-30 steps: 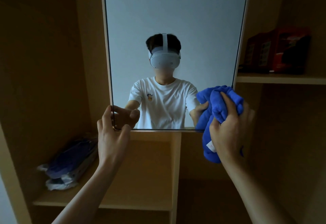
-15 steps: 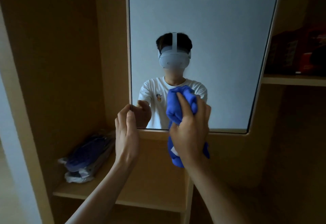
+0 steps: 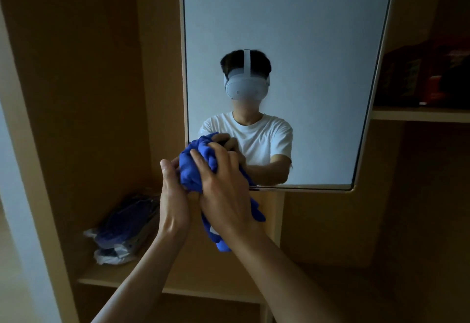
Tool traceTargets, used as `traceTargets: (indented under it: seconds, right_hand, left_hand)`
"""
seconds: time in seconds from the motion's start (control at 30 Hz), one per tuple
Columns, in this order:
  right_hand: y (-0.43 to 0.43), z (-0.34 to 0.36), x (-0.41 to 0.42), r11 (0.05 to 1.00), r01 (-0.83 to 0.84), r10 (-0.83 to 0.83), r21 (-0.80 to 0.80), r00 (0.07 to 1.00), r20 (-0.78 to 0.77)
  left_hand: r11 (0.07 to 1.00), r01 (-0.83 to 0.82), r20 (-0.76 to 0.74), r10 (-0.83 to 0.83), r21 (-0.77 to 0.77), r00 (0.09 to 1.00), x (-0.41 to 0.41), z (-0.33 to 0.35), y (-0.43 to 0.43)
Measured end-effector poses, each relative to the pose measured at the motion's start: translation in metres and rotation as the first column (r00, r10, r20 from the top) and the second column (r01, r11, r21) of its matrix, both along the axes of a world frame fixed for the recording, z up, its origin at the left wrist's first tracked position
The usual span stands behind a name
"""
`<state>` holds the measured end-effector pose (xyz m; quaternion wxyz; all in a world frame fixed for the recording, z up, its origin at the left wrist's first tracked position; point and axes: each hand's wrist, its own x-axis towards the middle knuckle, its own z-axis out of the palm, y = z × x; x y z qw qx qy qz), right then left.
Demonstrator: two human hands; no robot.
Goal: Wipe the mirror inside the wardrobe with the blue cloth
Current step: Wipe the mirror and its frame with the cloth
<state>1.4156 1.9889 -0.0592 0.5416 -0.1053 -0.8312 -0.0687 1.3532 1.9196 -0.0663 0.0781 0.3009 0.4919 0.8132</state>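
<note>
Left to right: my left hand (image 3: 174, 195) cups the edge of the blue cloth (image 3: 194, 167), fingers curled on it. My right hand (image 3: 223, 190) grips the bunched cloth against the mirror (image 3: 292, 30) at its lower-left corner. I judge wiping underway there; the upper glass looks untouched.

text: none legible | boxes on right shelf (image 3: 419, 81): print too dark

home bedroom: wooden wardrobe (image 3: 84, 93), mirror (image 3: 292, 30), shelves (image 3: 419, 114).
</note>
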Motion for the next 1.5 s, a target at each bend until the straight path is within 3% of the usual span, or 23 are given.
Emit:
traceTargets:
  seconds: [0.1, 0.2, 0.37, 0.5, 0.6, 0.7, 0.77, 0.83, 0.97, 1.2, 1.5]
  right_hand:
    - [0.024, 0.013, 0.033, 0.996, 0.088, -0.090, -0.032, 0.995, -0.050]
    - [0.056, 0.023, 0.071, 0.967, 0.221, -0.233, -0.126, 0.968, -0.089]
    - [0.102, 0.028, 0.138, 0.896, 0.404, -0.440, -0.183, 0.863, -0.248]
    - [0.110, 0.014, 0.159, 0.881, 0.412, -0.468, -0.232, 0.830, -0.302]
    - [0.099, -0.008, 0.154, 0.868, 0.419, -0.482, -0.267, 0.840, -0.250]
    - [0.095, -0.027, 0.156, 0.922, 0.338, -0.370, -0.189, 0.912, -0.175]
    - [0.102, -0.036, 0.168, 0.926, 0.290, -0.323, -0.243, 0.940, -0.108]
    - [0.108, -0.043, 0.182, 0.884, 0.350, -0.373, -0.309, 0.928, -0.016]
    - [0.114, -0.051, 0.201, 0.829, 0.506, -0.489, -0.236, 0.862, 0.131]
    - [0.105, -0.041, 0.196, 0.803, 0.545, -0.519, -0.242, 0.839, 0.167]
    - [0.090, -0.032, 0.186, 0.806, 0.524, -0.473, -0.274, 0.850, 0.232]
  left_hand:
    - [0.976, -0.162, -0.138, 0.142, -0.143, 0.980, 0.003, -0.007, 0.004]
    - [0.952, -0.248, -0.180, 0.216, -0.180, 0.960, 0.004, -0.011, 0.007]
    - [0.946, -0.277, -0.204, 0.241, -0.170, 0.949, 0.007, -0.011, 0.011]
    - [0.943, -0.284, -0.215, 0.245, -0.173, 0.945, 0.008, -0.012, 0.010]
    - [0.943, -0.254, -0.218, 0.208, -0.215, 0.954, 0.005, -0.011, 0.005]
    - [0.939, -0.243, -0.245, 0.183, -0.244, 0.952, 0.003, -0.011, 0.002]
    - [0.940, -0.233, -0.255, 0.169, -0.248, 0.952, 0.003, -0.012, 0.002]
    - [0.936, -0.243, -0.270, 0.172, -0.255, 0.947, 0.003, -0.014, 0.003]
    - [0.923, -0.277, -0.297, 0.194, -0.269, 0.935, 0.010, -0.018, 0.008]
    - [0.895, -0.343, -0.380, 0.222, -0.286, 0.898, 0.012, -0.023, 0.003]
    - [0.951, -0.249, -0.238, 0.203, -0.183, 0.950, 0.014, -0.019, -0.006]
